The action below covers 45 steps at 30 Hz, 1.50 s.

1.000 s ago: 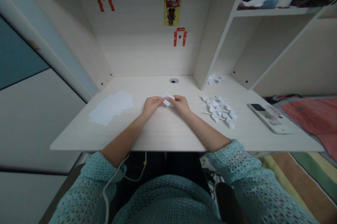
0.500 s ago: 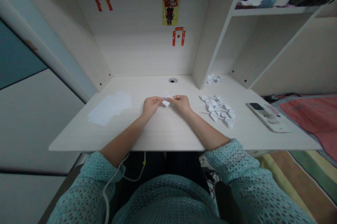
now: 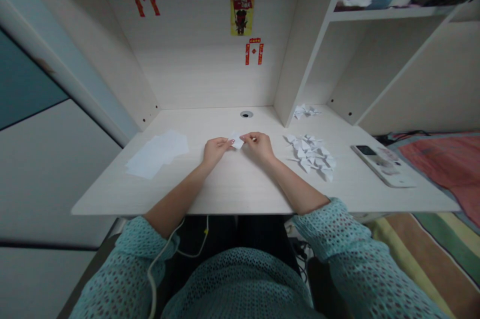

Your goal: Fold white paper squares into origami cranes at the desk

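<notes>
Between my two hands, just above the white desk, is a small folded piece of white paper. My left hand pinches its left side between thumb and fingers. The fingers of my right hand are closed at the paper's upper right edge, with thumb and forefinger pressed together. Flat white paper sheets lie overlapping to the left of my left hand. To the right of my right hand is a pile of folded white paper pieces. The finer folds of the held paper are too small to make out.
Farther back on the right, more folded paper pieces lie beside the upright divider. A white phone-like object rests near the desk's right end. A round cable hole sits at the back, and a white cable hangs by my left sleeve.
My right hand has shifted slightly up and right along the paper, with its fingers curled more. The paper has turned a little and shows more of its face. My left hand stays nearly in place.
</notes>
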Motion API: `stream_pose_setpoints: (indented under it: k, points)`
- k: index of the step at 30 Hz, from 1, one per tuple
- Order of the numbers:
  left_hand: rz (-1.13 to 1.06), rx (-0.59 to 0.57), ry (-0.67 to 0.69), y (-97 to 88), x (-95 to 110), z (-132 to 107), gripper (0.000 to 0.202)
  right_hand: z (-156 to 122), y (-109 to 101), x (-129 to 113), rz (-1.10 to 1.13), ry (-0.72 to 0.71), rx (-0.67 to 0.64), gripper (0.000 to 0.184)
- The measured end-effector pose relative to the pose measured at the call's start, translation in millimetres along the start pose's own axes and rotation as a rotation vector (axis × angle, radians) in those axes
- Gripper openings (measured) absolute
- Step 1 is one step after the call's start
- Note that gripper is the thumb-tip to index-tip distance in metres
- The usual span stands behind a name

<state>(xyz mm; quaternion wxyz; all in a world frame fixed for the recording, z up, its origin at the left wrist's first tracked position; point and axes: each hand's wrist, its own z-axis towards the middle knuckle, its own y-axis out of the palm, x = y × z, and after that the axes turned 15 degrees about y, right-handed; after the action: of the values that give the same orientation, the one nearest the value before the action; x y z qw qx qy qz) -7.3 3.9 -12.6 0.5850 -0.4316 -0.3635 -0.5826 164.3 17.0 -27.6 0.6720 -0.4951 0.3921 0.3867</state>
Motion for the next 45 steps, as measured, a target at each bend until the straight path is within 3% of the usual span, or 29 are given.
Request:
stream_pose_setpoints:
  k: [7, 17, 22, 28, 37, 41, 45]
  points:
    - [0.022, -0.036, 0.058, 1.7, -0.5, -1.2, 0.034, -5.0, 3.0, -4.1, -0.085, -0.056, -0.009, 0.027]
    - [0.017, -0.094, 0.045, 3.9, -5.4, 1.8, 0.03, -0.1, -0.9, -2.2, -0.143, 0.019, 0.032, 0.026]
    - [0.044, -0.065, 0.097, 0.3, -10.7, 2.3, 0.033, 1.3, -1.8, -1.4, -0.052, -0.102, -0.002, 0.025]
    - [0.313, -0.079, 0.23, -1.7, -4.3, -1.4, 0.026, -7.2, -1.9, -14.9, 0.125, -0.134, -0.106, 0.034]
    - [0.625, -0.177, 0.277, 4.8, 11.3, -10.9, 0.022, -12.2, 1.4, -16.0, 0.139, -0.14, -0.042, 0.021]
    - [0.673, -0.235, 0.309, 2.2, 9.8, -8.9, 0.029, -11.8, 0.1, -15.5, 0.104, -0.203, -0.001, 0.019]
    - [0.597, -0.225, 0.318, 1.9, 2.7, -6.5, 0.032, -10.5, -1.4, -16.4, 0.107, -0.235, -0.047, 0.024]
